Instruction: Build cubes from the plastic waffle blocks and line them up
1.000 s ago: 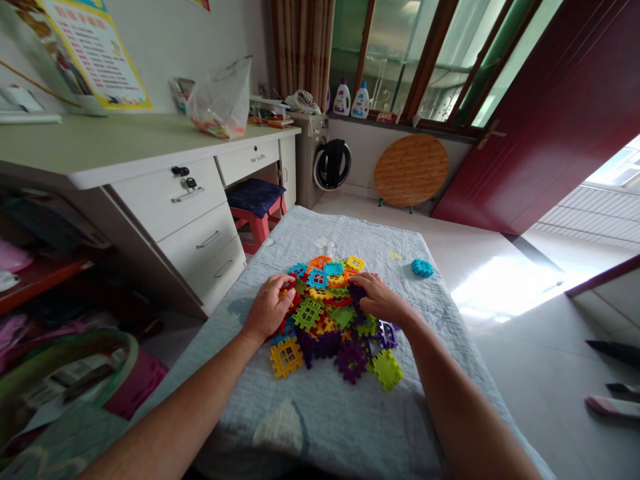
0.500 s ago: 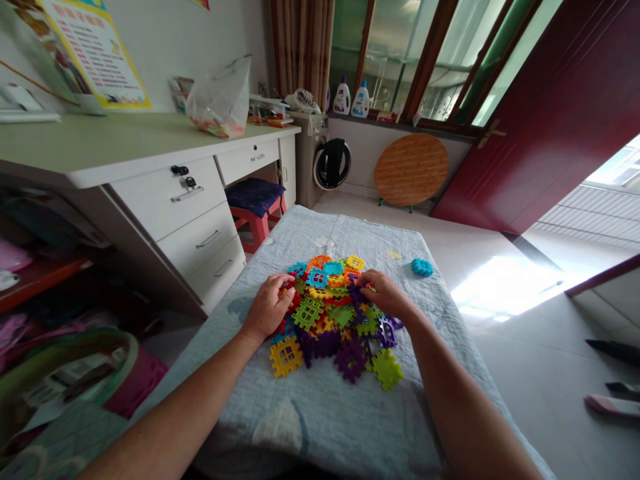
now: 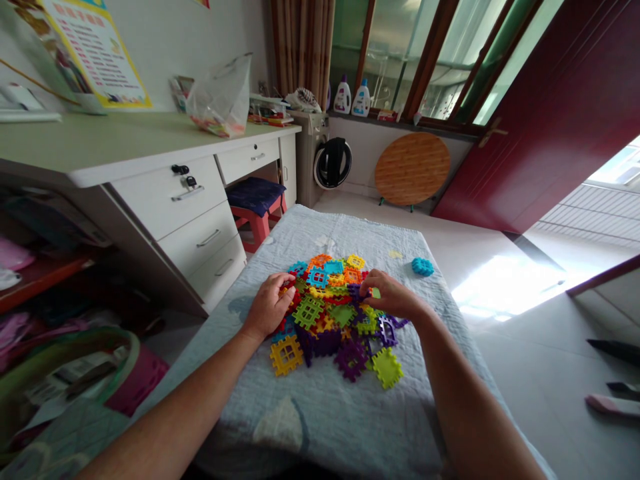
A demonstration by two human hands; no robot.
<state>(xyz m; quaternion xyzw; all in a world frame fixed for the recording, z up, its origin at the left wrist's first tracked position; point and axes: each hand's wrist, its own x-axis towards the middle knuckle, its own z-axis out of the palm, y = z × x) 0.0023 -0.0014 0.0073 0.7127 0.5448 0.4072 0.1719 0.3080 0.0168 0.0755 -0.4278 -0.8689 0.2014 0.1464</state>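
A heap of colourful plastic interlocking tiles (image 3: 342, 315) with notched edges lies on the cloth-covered table; some are solid, others have window-like openings. My left hand (image 3: 271, 305) rests against the heap's left side, thumb apart from the fingers, touching red tiles (image 3: 286, 291) there. On the opposite side, my right hand (image 3: 395, 296) has its fingers bent down with the fingertips at a purple tile (image 3: 355, 292); part of their contact is hidden. A yellow tile (image 3: 287, 356) and a lime green tile (image 3: 387, 368) lie at the near edge. Apart at the right sits a blue joined piece (image 3: 423, 267).
The table carries a pale blue cloth (image 3: 360, 233). To the left stand a white desk (image 3: 165, 200) with drawers and a basket (image 3: 125, 380). A red stool (image 3: 257, 207), a washing machine (image 3: 310, 153) and a round wooden board (image 3: 413, 169) are farther back.
My right hand has shifted slightly right, its wrist raised and fingers more bent, at the purple tile. My left hand stays where it was.
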